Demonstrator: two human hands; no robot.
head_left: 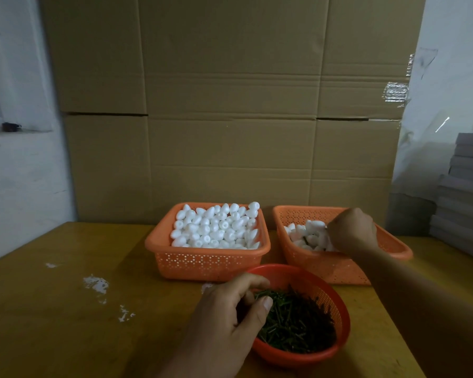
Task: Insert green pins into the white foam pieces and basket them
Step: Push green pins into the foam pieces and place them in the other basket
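A round orange bowl [336, 350] near the table's front holds a heap of green pins [295, 320]. My left hand [230, 312] reaches into its left side, fingers curled and pinching at the pins. Behind it stand two orange baskets. The left basket [208, 260] is full of plain white foam pieces [216, 227]. The right basket [393, 244] holds several foam pieces with pins [306, 236]. My right hand [352, 230] hovers inside this right basket, fingers curled downward over the pieces; whether it holds one is hidden.
The wooden table [66, 309] has white foam crumbs [96, 285] on its left half. A wall of cardboard boxes [230, 105] stands right behind the baskets. Stacked grey boards [464, 192] rise at the right edge.
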